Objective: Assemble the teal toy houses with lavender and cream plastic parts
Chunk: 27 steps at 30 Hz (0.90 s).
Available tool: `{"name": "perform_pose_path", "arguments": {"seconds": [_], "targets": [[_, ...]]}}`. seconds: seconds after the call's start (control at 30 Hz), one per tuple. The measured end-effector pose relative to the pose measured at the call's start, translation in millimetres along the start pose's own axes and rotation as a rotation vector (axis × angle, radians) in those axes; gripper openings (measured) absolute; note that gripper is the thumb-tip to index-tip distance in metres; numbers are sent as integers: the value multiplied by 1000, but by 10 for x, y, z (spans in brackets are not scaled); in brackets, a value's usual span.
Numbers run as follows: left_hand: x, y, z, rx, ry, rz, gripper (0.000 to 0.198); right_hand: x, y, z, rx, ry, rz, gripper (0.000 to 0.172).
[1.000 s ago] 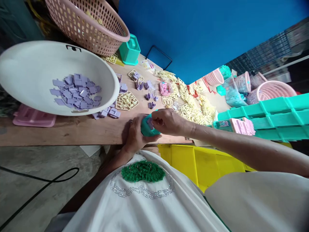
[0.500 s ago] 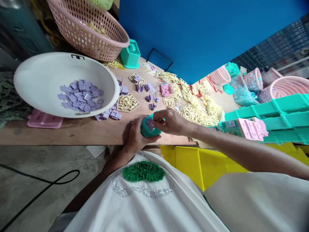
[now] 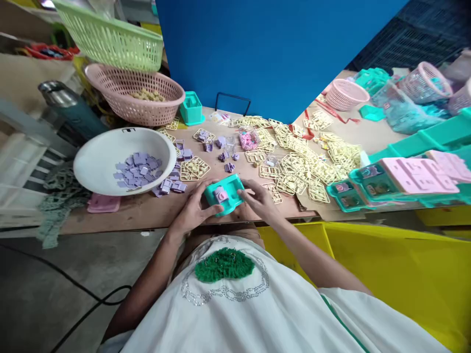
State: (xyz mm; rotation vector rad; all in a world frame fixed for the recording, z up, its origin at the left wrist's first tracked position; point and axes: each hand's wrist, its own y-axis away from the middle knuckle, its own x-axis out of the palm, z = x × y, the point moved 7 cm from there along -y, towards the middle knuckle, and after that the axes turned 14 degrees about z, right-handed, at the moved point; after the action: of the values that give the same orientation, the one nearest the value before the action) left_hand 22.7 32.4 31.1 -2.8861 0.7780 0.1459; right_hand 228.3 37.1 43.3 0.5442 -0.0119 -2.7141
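Note:
A teal plastic box-shaped piece [image 3: 232, 185] is held at the table's front edge, tilted toward me. On its near face sits a small lilac and pink part [image 3: 221, 194]. My left hand [image 3: 193, 208] grips the piece from the left, thumb along its lower edge and fingers partly hidden behind it. At the right end, my right hand [image 3: 262, 200] holds it between thumb and fingers. Just beyond lie small dark purple parts [image 3: 229, 167] and a cream plastic frame of parts [image 3: 194, 169].
A white bowl [image 3: 91, 169] of lilac pieces stands at left, near a pink basket [image 3: 136, 115] and a flask [image 3: 73, 110]. Cream frames [image 3: 294, 169] spread to the right, beside stacked teal boxes with pink parts [image 3: 415, 174]. A blue panel [image 3: 257, 54] rises behind; yellow bins [image 3: 360, 264] sit below.
My right hand has moved from the lilac and pink part to the right end of the teal piece. The piece now tilts with its face showing. The camera view has shifted.

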Motion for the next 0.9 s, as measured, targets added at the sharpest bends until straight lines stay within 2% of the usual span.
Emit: {"name": "perform_pose_path", "arguments": {"seconds": [0.13,0.23,0.3,0.4,0.5,0.6,0.7,0.9], "targets": [[4,54,-44,-164,110,-222,52,144,82,44,-124,51,-55,46],[41,-17,-87,-211,89,-218,45,72,90,81,-202,60,-21,43],[13,-85,-85,-243,61,-211,43,-136,86,108,-248,105,-46,40],[-68,-165,-28,-290,-11,-252,45,-675,66,84,-248,218,-187,37],[-100,-233,38,-253,-81,-288,47,-1277,5,-88,-93,333,-305,36],[-70,-279,146,-226,-40,-302,54,-1711,-91,-308,101,446,-331,34],[-51,-271,201,-196,-10,-362,59,-1862,-259,-433,160,537,-286,31],[-49,-48,35,65,-151,-504,50,-1826,-663,-590,233,710,-187,35]]}}
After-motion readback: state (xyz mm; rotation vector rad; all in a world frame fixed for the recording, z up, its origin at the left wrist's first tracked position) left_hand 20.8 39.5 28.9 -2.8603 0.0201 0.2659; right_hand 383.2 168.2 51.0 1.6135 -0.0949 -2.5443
